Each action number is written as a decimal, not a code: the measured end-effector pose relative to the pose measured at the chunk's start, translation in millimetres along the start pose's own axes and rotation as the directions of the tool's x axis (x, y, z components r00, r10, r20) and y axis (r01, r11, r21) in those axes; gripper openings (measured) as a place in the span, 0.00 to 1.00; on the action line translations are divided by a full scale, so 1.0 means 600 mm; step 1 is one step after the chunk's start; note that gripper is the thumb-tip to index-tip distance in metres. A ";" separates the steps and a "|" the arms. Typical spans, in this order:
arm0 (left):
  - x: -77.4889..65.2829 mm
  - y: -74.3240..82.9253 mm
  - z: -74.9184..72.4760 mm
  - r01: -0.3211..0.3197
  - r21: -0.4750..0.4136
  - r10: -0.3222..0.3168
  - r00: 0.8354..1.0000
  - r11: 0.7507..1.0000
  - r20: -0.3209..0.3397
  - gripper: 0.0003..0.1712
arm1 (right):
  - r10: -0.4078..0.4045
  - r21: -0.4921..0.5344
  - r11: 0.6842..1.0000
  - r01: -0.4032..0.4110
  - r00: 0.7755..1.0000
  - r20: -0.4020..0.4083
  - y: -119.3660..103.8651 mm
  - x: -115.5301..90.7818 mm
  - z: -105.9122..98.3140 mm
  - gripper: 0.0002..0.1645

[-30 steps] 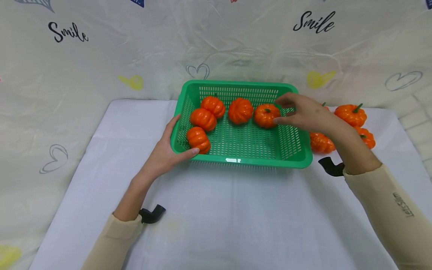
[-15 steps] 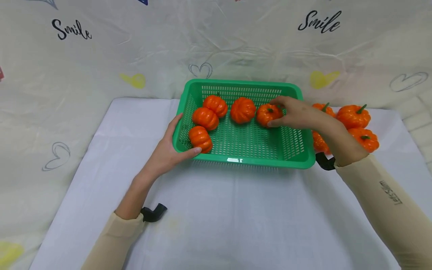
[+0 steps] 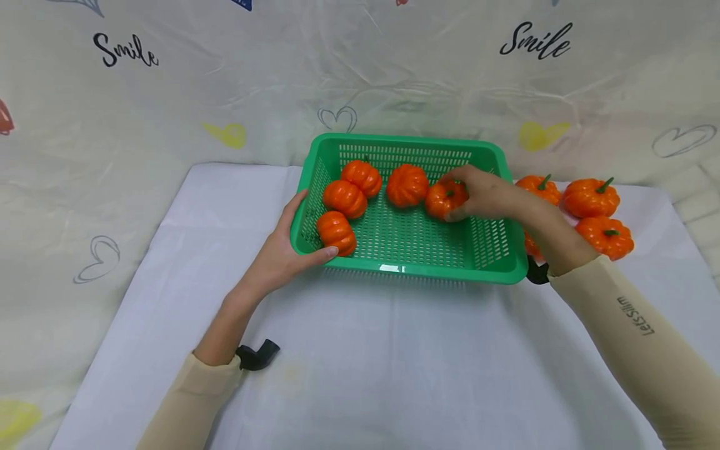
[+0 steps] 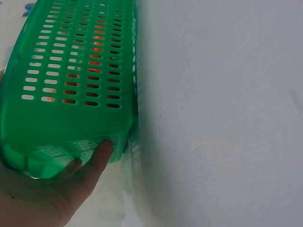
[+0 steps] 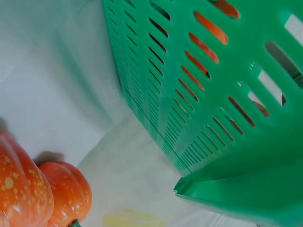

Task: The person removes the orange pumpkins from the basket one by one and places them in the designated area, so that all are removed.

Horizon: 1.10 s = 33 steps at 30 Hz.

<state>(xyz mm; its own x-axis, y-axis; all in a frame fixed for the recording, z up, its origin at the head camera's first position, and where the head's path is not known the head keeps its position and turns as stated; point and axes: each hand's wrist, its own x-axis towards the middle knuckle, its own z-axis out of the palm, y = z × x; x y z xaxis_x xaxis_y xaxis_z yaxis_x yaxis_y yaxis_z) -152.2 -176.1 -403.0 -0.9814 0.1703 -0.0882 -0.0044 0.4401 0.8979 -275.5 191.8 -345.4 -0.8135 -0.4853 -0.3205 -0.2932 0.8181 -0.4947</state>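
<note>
A green plastic basket stands on the white-covered table with several small orange pumpkins inside. At its near left corner my left hand grips the basket, thumb over the rim and fingers along the outer wall; the left wrist view shows the hand against that wall. My right hand reaches over the right rim and holds a pumpkin between thumb and fingers. That pumpkin sits low in the basket, beside a ribbed pumpkin. In the right wrist view the basket wall hides the right hand's grip.
Right of the basket are several speckled pumpkins with green stems, among them one pumpkin at the back and another pumpkin nearer; the right forearm partly covers others. A printed plastic sheet rises behind the table.
My right hand has moved left and closed around the rightmost pumpkin in the basket, and that pumpkin now sits closer to its neighbour. My left hand keeps its hold on the basket.
</note>
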 end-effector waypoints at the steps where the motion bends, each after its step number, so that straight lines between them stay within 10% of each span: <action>1: 0.000 0.000 0.000 -0.001 0.003 0.001 1.000 1.000 0.002 0.63 | -0.009 -0.006 1.000 0.009 1.000 -0.001 0.000 -0.001 0.002 0.44; 20: 0.001 -0.001 0.001 0.008 0.012 -0.008 1.000 1.000 0.005 0.62 | -0.003 -0.080 0.997 0.006 0.999 0.047 0.000 -0.004 0.029 0.47; 33: -0.001 0.003 0.001 0.009 0.017 -0.009 1.000 1.000 0.002 0.62 | -0.049 0.056 0.997 0.051 0.998 -0.024 0.001 -0.021 0.019 0.48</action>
<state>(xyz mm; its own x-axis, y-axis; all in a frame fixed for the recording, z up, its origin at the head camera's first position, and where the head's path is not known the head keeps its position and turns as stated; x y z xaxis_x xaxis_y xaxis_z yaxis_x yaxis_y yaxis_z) -151.6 -174.7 -401.9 -0.9809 0.1682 -0.0977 -0.0103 0.4565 0.8897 -259.4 194.9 -350.6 -0.8098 -0.5176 -0.2762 -0.3054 0.7739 -0.5548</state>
